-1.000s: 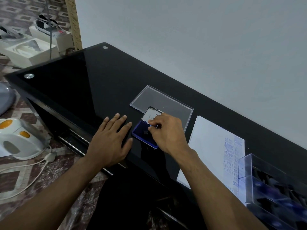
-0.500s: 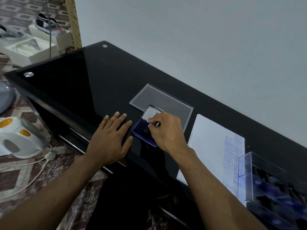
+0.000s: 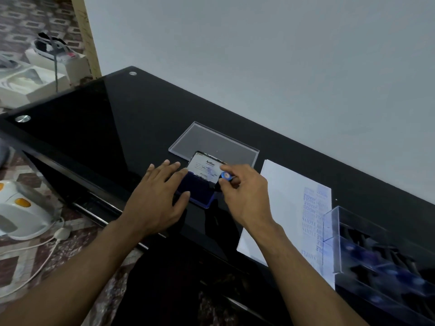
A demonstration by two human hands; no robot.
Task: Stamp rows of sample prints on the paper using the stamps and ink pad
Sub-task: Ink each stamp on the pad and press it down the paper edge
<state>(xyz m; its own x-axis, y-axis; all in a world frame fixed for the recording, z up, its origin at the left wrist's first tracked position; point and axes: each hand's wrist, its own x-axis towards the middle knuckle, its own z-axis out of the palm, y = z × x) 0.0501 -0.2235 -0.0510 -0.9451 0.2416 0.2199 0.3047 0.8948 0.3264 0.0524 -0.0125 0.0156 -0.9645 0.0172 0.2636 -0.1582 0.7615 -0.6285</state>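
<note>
A blue ink pad (image 3: 203, 193) lies open on the black glass table (image 3: 98, 128), its white-labelled lid (image 3: 205, 167) tipped back. My left hand (image 3: 160, 196) rests flat on the table, fingers spread, touching the pad's left edge. My right hand (image 3: 244, 196) pinches a small stamp (image 3: 225, 177) with a blue round top, held just above the pad's right side. To the right lies the white paper (image 3: 280, 203), with rows of blue prints along its right part.
A clear acrylic sheet (image 3: 219, 142) lies behind the pad. A clear box of stamps (image 3: 386, 260) stands at the right, overlapping the paper. On the floor at left are a white kettle (image 3: 21, 208) with its cord and white boxes (image 3: 30, 88).
My right hand has lifted the stamp off the ink pad and drawn it slightly right, so its blue top now shows. My left hand stays flat beside the pad.
</note>
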